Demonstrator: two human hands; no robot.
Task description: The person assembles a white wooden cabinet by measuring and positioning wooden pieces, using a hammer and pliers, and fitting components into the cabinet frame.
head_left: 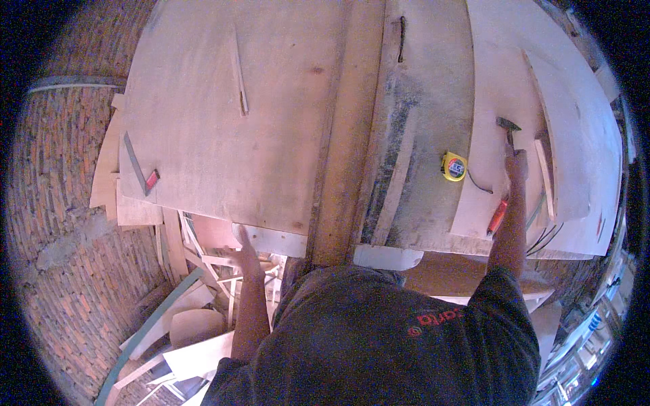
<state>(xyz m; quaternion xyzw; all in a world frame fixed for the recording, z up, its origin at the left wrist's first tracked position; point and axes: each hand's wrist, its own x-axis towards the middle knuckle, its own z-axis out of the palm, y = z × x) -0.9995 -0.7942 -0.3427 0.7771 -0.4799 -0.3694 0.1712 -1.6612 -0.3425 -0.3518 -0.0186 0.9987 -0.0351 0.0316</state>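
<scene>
My right hand [517, 164] reaches across the right side of the workbench and is closed around the handle of a hammer [508, 125], whose dark head points away from me on a pale plywood sheet [501, 81]. My left hand [244, 247] is stretched out with its fingers against the near edge of the large brown plywood sheet [223, 128], next to a white board piece [274, 240]. It holds nothing. A yellow tape measure [453, 166] lies left of my right hand.
A red-handled tool [497, 216] lies beside my right forearm. A metal square with a red tip [140, 169] sits at the sheet's left edge, and a thin wooden strip [238, 71] lies farther back. Offcuts [189, 331] pile on the floor by a brick wall [61, 203].
</scene>
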